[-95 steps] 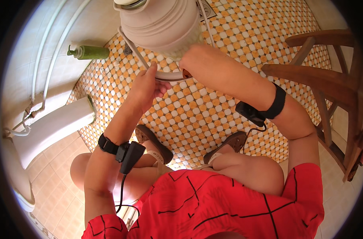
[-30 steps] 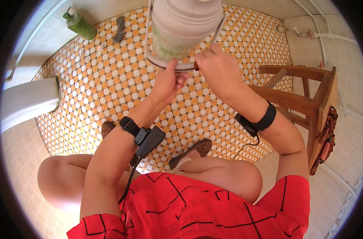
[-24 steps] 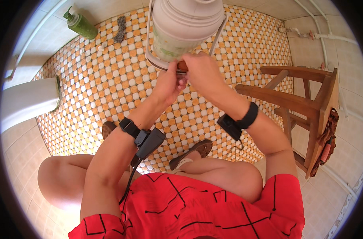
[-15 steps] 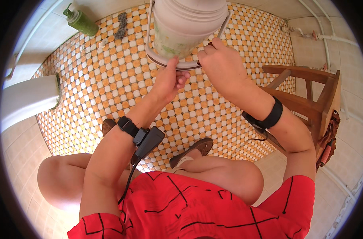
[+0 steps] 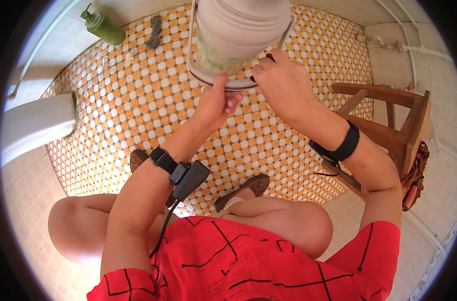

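Observation:
A pale thermos flask (image 5: 241, 25) with a faint green plant pattern is at the top of the view, its upper end cut off. Its curved handle (image 5: 237, 84), white with a brown stripe, loops round its near side. My left hand (image 5: 218, 103) is closed on the handle, thumb on top and fingers curled beneath. My right hand (image 5: 283, 80) is closed at the handle's right part. Small dark reddish-brown patches show at its fingertips; I cannot tell whether they are nails or something held. Black bands circle both forearms, with a black device (image 5: 189, 179) on the left one.
Orange and white mosaic tiles (image 5: 113, 130) cover the floor. A green pump bottle (image 5: 105, 27) and a grey scrubber (image 5: 153, 32) lie at the far left. A white fixture (image 5: 40, 120) juts from the left; a wooden chair (image 5: 389, 118) and wall pipes (image 5: 424, 49) are at right.
The flask and both hands have shifted slightly to the right in view, as has much of the scene. My grasp on the handle looks the same.

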`<state>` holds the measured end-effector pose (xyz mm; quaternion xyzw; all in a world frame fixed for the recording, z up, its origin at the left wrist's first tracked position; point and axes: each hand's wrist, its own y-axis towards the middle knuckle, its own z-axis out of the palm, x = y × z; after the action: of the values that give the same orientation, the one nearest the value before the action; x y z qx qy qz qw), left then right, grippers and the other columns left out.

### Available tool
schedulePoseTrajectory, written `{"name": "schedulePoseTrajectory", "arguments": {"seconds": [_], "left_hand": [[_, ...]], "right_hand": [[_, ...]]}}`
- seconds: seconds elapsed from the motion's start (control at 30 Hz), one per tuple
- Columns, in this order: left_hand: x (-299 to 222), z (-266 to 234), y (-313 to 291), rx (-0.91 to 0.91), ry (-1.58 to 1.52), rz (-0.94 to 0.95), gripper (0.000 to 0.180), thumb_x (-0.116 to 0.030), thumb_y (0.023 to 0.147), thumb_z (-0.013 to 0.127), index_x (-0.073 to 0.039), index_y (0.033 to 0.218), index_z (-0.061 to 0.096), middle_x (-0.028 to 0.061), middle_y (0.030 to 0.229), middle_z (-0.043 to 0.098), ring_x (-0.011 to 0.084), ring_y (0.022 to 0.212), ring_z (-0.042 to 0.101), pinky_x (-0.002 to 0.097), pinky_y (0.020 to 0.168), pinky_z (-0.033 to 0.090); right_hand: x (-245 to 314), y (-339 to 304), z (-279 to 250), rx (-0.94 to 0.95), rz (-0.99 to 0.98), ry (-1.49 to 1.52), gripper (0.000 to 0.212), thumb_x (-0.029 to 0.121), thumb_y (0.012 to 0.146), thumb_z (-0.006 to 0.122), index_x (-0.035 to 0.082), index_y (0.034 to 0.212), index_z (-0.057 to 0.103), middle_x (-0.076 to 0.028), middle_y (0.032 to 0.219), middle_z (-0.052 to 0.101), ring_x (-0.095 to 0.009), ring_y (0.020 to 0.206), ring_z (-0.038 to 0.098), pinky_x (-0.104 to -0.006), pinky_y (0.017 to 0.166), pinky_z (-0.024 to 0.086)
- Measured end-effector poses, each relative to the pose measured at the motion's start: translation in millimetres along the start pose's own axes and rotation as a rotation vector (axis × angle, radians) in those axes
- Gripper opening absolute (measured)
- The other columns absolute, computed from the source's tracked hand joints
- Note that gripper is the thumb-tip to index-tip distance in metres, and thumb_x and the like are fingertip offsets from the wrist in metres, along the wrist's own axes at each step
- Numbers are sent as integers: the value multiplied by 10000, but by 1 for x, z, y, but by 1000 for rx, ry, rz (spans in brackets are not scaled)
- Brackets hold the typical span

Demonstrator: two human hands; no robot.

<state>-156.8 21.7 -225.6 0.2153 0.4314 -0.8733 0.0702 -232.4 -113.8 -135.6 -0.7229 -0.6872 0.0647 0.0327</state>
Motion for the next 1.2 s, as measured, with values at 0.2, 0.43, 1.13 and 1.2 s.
{"name": "schedulePoseTrajectory", "arguments": {"seconds": [0.2,0.43,1.13,1.2], "left_hand": [[2,9,1,22,-62,-35,328,-324,992,409,-10,946,490,55,684,532,69,522,359,200,443,299],[2,-6,0,77,-32,-35,316,-326,988,445,-15,1032,470,82,708,554,77,533,385,213,461,322],[8,7,-1,-14,-63,15,281,-287,993,413,-21,1006,501,48,723,541,86,563,446,210,501,401],[16,7,1,-8,-100,13,291,-297,996,408,-20,1011,497,39,722,532,82,557,440,209,494,393]], "right_hand": [[24,6,35,-77,234,251,144,48,713,623,41,854,649,-104,812,662,-270,772,634,-344,659,524],[3,-10,8,-62,382,1100,340,-87,705,587,63,997,675,-85,873,689,-242,750,635,-314,680,509],[32,-9,31,-160,166,164,189,15,701,631,6,890,622,-155,816,618,-275,802,595,-347,690,510],[45,-5,38,-204,220,435,239,5,727,632,0,966,634,-166,860,649,-288,835,627,-354,708,520]]}}
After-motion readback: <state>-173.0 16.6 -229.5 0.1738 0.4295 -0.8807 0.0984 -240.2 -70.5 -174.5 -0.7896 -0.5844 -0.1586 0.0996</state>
